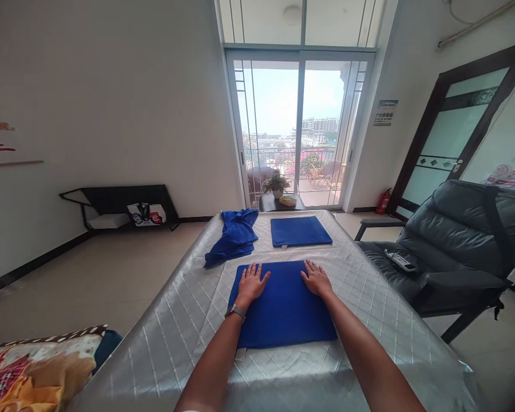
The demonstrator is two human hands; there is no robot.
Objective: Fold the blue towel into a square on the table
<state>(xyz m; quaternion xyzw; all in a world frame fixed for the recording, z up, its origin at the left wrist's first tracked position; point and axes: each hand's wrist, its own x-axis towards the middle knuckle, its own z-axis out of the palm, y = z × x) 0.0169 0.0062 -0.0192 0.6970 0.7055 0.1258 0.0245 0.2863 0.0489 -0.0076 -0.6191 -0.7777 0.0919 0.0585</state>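
Note:
A folded blue cloth (283,312) lies flat on a silver quilted bed cover (180,320) in front of me. My left hand (251,283) rests palm down on its far left corner, fingers spread, with a watch on the wrist. My right hand (316,278) presses flat on the far right corner. Farther away lies a second folded blue cloth (299,230). A crumpled blue cloth (234,236) sits in a heap to its left.
A dark recliner chair (459,246) with a remote on its seat stands to the right. A small table with a potted plant (277,184) stands before the glass balcony door. A patterned pillow (30,366) lies at lower left. A black shelf (120,206) lines the left wall.

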